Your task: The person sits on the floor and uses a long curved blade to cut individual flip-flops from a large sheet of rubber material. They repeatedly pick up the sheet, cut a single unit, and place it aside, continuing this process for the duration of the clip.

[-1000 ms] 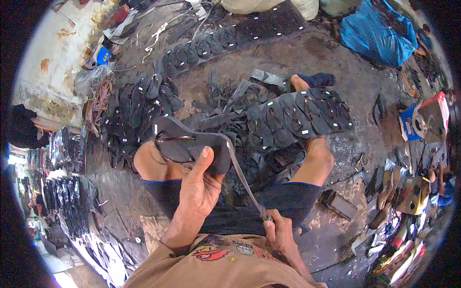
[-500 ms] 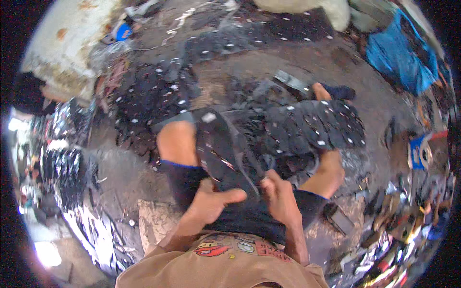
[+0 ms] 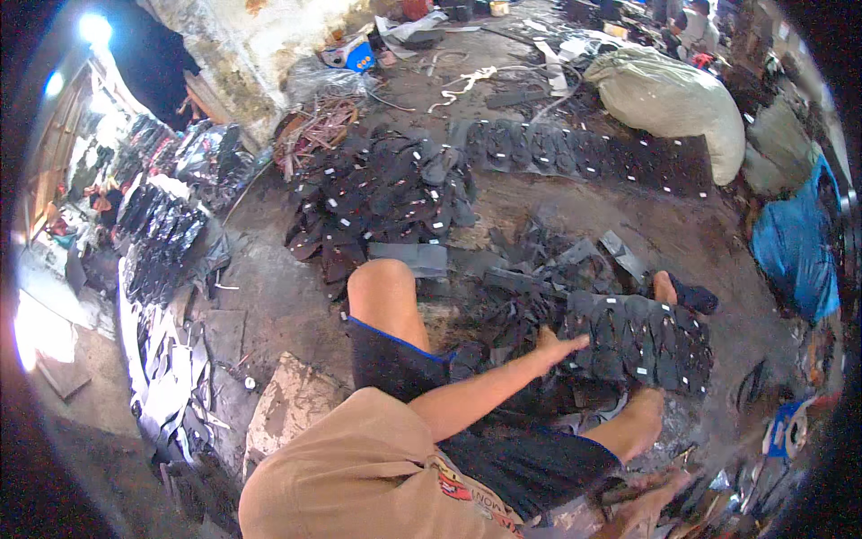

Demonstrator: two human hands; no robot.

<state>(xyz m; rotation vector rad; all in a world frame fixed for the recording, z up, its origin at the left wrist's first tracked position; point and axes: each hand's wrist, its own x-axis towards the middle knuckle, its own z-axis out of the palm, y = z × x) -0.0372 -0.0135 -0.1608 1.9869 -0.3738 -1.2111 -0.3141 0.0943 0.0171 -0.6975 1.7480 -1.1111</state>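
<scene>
My left hand reaches across my lap, fingers stretched out at the near left end of a row of black sole-shaped footwear pieces with small white tags. Nothing shows in its grasp. The row lies on the floor between my feet. Far to the lower right, my right hand is low beside the clutter; it is smeared and its fingers cannot be made out. Loose black scraps lie just left of the row.
A large heap of similar black pieces lies beyond my left knee. Farther off is another long row, with a pale stuffed sack behind it. A blue bag stands at right, a blue-and-white roll below it.
The black sole-shaped piece held over my lap is no longer in view there. My left hand has moved forward and right to the row; my right hand has moved to the lower right. The view has shifted.
</scene>
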